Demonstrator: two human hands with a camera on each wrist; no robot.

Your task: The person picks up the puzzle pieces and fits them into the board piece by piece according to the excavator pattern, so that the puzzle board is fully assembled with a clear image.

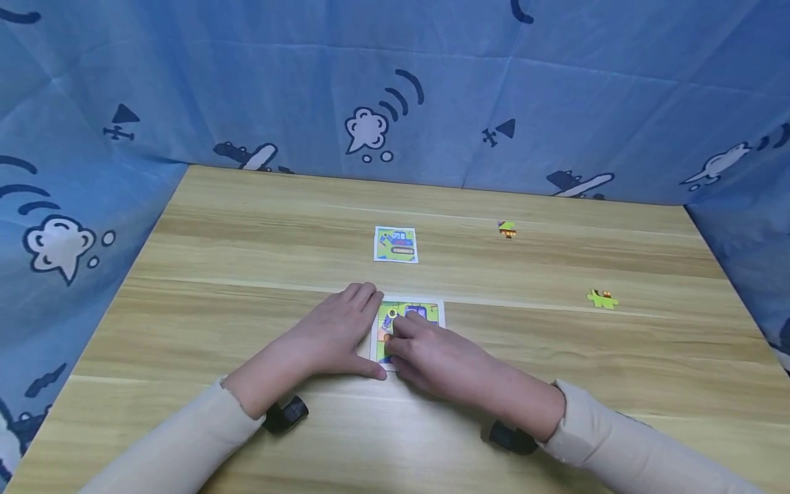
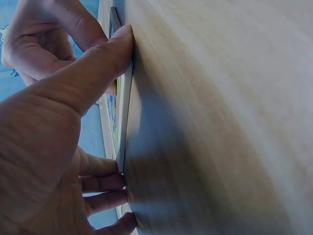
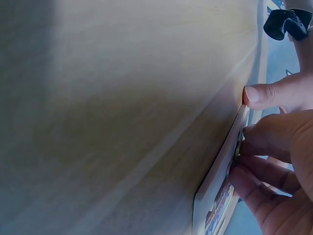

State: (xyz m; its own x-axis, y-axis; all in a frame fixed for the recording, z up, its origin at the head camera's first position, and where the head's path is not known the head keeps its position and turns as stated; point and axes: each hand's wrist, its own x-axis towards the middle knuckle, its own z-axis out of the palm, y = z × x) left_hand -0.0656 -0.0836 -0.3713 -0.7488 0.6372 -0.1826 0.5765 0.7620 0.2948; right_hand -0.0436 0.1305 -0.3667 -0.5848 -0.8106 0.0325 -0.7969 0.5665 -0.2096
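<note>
A small square jigsaw puzzle in a white-rimmed tray (image 1: 412, 299) lies on the table between both hands. My left hand (image 1: 336, 333) rests along the tray's left side, its fingers near the far corner and its thumb stretched to the near corner. In the left wrist view the thumb (image 2: 100, 66) touches the tray's near edge. My right hand (image 1: 441, 357) is bent over the tray, its thumb and fingertips pinching a puzzle piece (image 3: 240, 142) low at the tray surface. That piece is mostly hidden by the fingers. Part of the green and purple picture shows past the right hand.
A square picture card with an excavator (image 1: 396, 245) lies beyond the tray. Two loose puzzle pieces are on the right: a green and brown piece (image 1: 507, 229) farther back and a green piece (image 1: 601, 299) nearer. Blue printed cloth (image 1: 278, 89) hangs behind the wooden table (image 1: 247, 226).
</note>
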